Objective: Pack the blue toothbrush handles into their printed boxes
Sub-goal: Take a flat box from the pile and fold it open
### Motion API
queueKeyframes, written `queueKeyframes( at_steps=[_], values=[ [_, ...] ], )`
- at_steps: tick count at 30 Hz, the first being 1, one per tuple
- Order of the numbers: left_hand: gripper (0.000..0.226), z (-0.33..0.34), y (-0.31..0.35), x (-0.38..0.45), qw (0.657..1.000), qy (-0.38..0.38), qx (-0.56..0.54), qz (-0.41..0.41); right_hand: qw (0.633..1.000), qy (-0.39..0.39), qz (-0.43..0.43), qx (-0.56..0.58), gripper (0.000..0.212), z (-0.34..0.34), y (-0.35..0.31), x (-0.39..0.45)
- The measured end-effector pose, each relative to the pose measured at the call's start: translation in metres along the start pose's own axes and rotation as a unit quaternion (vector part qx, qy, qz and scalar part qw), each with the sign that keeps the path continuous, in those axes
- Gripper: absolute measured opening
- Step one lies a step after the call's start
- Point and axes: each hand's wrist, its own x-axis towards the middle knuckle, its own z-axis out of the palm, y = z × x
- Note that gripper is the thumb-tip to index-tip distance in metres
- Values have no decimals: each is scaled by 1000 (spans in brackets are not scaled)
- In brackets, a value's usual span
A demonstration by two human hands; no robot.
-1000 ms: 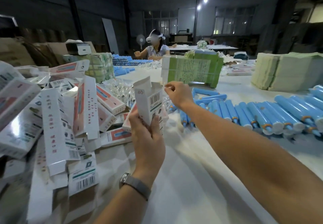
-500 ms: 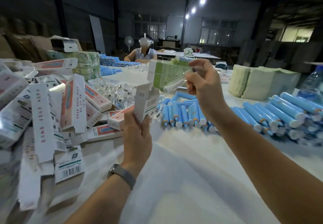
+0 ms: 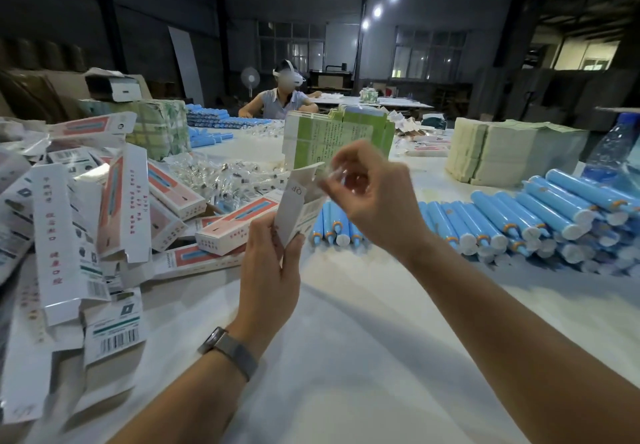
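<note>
A white printed box (image 3: 298, 208) is gripped near its lower end by the left hand (image 3: 268, 270), fingers and thumb curled round it, and is held upright above the table (image 3: 346, 357) with its top flap open. A small clear packet (image 3: 334, 180) is pinched between thumb and fingertips of the right hand (image 3: 372, 197), just at the open mouth of the box (what the packet contains is too blurred to be told). A watch (image 3: 228, 350) is worn on the left wrist.

The blue toothbrush handles (image 3: 540, 215) are laid side by side in rows on the right part of the table, with a smaller group (image 3: 334, 225) lying just behind the held box. A heap of printed boxes (image 3: 121, 208), some flat and some folded up, is spread over the left side. Behind it a pile of clear packets (image 3: 214, 180) is seen. Bundles of green leaflets (image 3: 332, 138) are stood in the middle, and a pale stack of paper (image 3: 498, 149) is set to their right. A plastic bottle (image 3: 613, 145) is placed at the far right edge. Another person (image 3: 278, 100) is seated at the far end of the table, with more blue handles (image 3: 214, 121) lying near them.
</note>
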Motion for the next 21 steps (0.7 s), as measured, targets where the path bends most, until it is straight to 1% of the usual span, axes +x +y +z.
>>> queueKeyframes(
  at_steps=[2,4,6,9,12,13,15,16,18,19,21],
  values=[
    [25,1,1,-1,1000,-3,-14,-6,997,-28,-44,-51,14,3,5,-5],
    [27,-1,1,0,1000,-4,-20,-13,994,-45,-57,-79,17,5,9,-9],
    [29,-1,2,0,1000,-4,-16,-17,991,-96,-26,-95,27,7,10,-12],
    [28,0,1,-1,999,-2,-21,-25,978,-187,47,-81,41,6,12,-11],
    [33,-2,6,0,998,-7,-64,-15,969,-234,70,-40,41,2,13,-6],
    [37,-2,9,1,996,-12,-89,-7,970,-232,72,-13,38,1,13,-6],
    [47,-2,13,1,991,-29,-131,11,975,-201,71,59,30,2,11,-9],
    [53,-2,15,0,989,-40,-143,18,976,-183,75,96,33,5,11,-12],
    [56,-4,19,0,985,-60,-164,17,969,-159,95,161,47,7,11,-16],
    [54,-5,21,1,983,-63,-173,13,965,-155,105,184,51,8,12,-16],
    [46,-7,21,3,984,-60,-170,11,958,-153,119,210,53,7,12,-17]
  ],
)
